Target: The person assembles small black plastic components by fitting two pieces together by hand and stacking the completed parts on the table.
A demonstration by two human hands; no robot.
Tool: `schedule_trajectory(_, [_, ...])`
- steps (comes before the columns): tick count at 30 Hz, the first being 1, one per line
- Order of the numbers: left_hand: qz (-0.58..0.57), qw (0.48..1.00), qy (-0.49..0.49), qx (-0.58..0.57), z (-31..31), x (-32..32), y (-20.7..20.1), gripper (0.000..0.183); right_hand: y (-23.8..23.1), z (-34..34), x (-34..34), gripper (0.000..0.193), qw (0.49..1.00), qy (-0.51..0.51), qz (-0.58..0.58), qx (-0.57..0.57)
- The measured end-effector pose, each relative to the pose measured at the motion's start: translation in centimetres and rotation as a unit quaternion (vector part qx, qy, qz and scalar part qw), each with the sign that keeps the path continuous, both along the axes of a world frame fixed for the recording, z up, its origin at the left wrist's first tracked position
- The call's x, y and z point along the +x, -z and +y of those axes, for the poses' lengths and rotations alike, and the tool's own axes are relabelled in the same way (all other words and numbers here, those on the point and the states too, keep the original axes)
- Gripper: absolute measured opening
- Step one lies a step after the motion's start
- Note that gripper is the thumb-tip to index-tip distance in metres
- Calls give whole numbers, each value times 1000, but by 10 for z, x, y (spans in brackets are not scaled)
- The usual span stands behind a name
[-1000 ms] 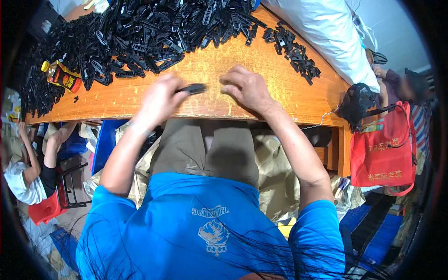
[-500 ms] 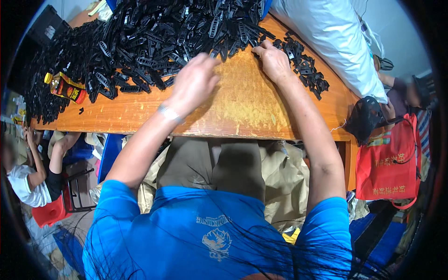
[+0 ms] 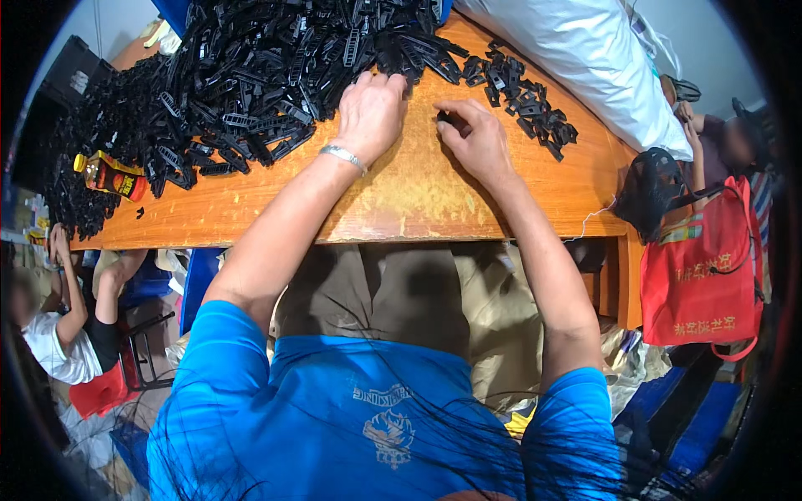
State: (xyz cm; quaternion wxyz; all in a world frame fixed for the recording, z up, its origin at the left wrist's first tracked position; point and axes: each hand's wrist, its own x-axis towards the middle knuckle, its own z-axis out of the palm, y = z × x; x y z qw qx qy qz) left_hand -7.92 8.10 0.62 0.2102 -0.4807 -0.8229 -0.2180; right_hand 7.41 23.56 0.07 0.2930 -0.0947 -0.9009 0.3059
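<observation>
A large heap of long, slotted black plastic parts covers the back and left of the wooden table. My left hand is at the heap's right front edge, with its fingers curled down and the fingertips hidden from view. Over bare wood to its right, my right hand pinches a small black plastic piece between thumb and forefinger. Farther right lies a smaller scatter of short black pieces, apart from my right hand.
On the left of the table lies a yellow-capped bottle against the heap. A big white sack rests along the right edge. A black mesh item and a red bag hang at the right corner. Other people sit at both sides.
My right hand has drawn back from the scatter of short pieces toward me and left, now showing a small black piece. My left hand has moved slightly right and forward to the heap's edge.
</observation>
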Motion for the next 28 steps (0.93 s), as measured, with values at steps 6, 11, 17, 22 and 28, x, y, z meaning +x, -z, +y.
schedule_trajectory(6, [-151,988,-11,-32,-31,47,-10,26,-4,-25,40,19,995,56,-84,24])
schedule_trajectory(11, [-189,981,22,-48,-46,61,-14,16,-5,-29,56,20,991,60,-85,88])
schedule_trajectory(17, [-32,989,144,-15,-41,40,-3,27,-17,-32,53,22,974,68,-165,138])
schedule_trajectory(22, [-132,979,155,-23,-56,41,4,25,-12,-35,55,24,987,51,-124,91])
schedule_trajectory(28, [-287,945,138,69,-65,45,20,22,-10,-44,46,26,992,16,-116,51])
